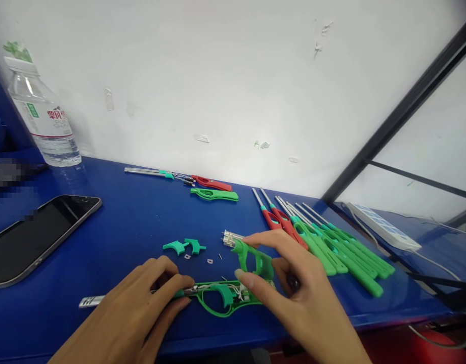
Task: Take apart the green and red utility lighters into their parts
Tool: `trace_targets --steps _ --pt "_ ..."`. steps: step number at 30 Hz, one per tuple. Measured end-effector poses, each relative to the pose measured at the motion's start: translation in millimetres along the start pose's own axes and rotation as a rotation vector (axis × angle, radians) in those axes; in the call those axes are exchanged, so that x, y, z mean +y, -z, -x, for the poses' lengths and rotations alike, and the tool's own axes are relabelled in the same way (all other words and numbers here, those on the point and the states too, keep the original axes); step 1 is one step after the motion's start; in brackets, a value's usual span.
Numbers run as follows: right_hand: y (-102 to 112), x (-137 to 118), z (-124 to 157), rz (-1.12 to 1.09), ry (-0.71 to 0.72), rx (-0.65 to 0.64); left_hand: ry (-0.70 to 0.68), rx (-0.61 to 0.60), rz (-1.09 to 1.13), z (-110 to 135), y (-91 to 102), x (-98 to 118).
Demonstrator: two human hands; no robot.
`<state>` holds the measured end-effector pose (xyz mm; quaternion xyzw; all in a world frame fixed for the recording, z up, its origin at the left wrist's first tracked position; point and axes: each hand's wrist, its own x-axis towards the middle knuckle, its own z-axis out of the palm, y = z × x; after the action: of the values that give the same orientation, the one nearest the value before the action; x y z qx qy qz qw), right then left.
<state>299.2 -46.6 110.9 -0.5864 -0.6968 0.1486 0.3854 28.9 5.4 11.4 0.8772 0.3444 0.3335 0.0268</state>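
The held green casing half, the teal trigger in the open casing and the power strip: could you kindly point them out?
Green casing half [265,263], head view: its right part.
Teal trigger [226,294], head view: its curved body.
Power strip [384,228], head view: middle of its top.

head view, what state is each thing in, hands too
left hand, pinching metal rod
right hand, gripping green cover
green cover, tilted, not seated
green casing, open, wires showing
trigger pieces, loose, outside the casing
wired rods, unhoused, wires exposed
green lighters, closed, lying down
red lighters, lying down, partly hidden
phone, face up, screen dark
bottle, upright, cap on
power strip, lying flat, on or off unclear
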Motion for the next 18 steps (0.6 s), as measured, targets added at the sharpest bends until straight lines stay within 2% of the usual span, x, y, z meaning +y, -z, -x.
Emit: trace_targets --steps 3,13,18 --pt "-0.9 0.5 -0.4 0.002 0.004 0.006 -0.011 0.025 0.002 -2.2 1.2 1.0" --pt "-0.2 2.9 0.3 -0.018 0.027 0.033 -0.008 -0.028 -0.057 -0.6 1.8 -0.1" --pt "-1.6 5.4 1.2 -0.082 -0.032 0.076 -0.007 -0.013 -0.054 -0.8 0.9 -0.4"
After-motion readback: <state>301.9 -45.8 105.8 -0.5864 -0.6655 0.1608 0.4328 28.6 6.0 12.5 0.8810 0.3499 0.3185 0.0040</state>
